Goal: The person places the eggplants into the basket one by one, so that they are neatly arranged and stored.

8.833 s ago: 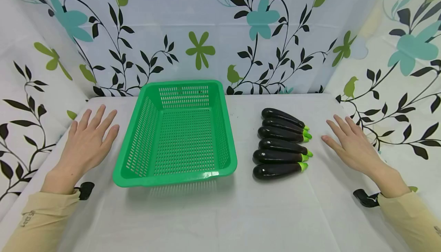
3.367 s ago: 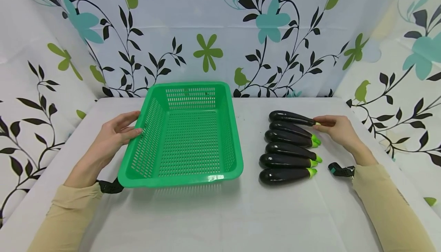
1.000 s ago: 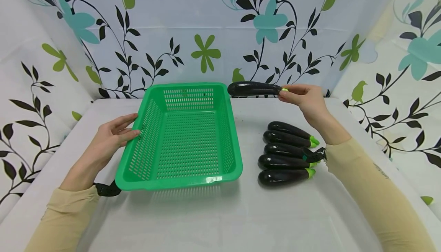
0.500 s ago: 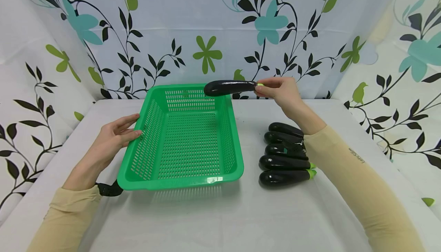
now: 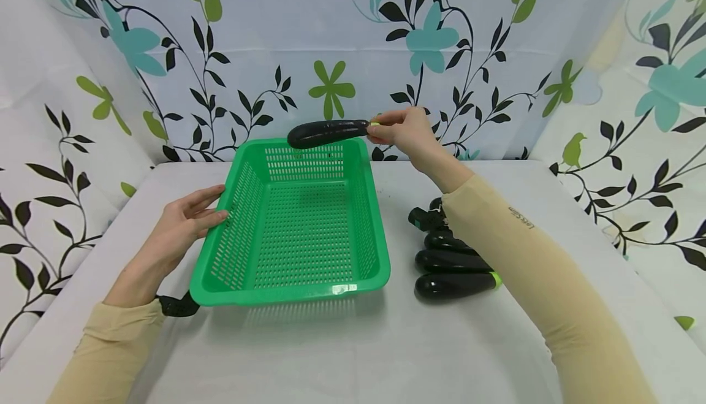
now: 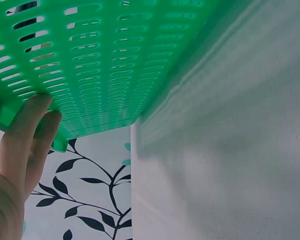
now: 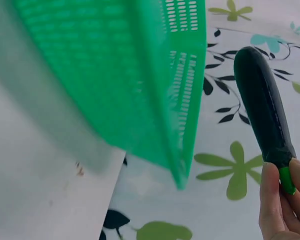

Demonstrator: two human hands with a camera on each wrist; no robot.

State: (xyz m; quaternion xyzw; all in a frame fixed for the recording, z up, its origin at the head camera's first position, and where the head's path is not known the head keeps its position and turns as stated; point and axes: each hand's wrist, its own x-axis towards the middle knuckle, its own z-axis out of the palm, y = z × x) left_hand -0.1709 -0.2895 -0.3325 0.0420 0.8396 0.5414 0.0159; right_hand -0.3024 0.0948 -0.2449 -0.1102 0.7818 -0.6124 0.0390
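An eggplant [image 5: 328, 133] hangs level above the far rim of the green basket [image 5: 380, 251], its glossy dark body pointing left. My right hand [image 5: 405, 134] pinches its green stem end between thumb and fingers, which shows closely in the right wrist view, where the eggplant [image 7: 262, 102] points up. My left hand [image 5: 182, 226] holds the basket's left rim, with the thumb at the rim. In the left wrist view, fingers [image 6: 25, 140] lie against the perforated outer wall. Nothing lies inside the basket. Several more eggplants [image 5: 449, 285] lie in a column right of it, partly hidden by my right sleeve.
White cloth covers the table [image 5: 342, 355]. A patterned curtain [image 5: 248, 18] with leaves and flowers rises behind the table and along both sides. Black wrist straps with cameras sit at both wrists; the right camera [image 5: 427, 219] hangs over the eggplants.
My right hand took the farthest eggplant by its stem, lifted it and carried it left over the basket's back rim. My left hand came to the basket earlier and stays there.
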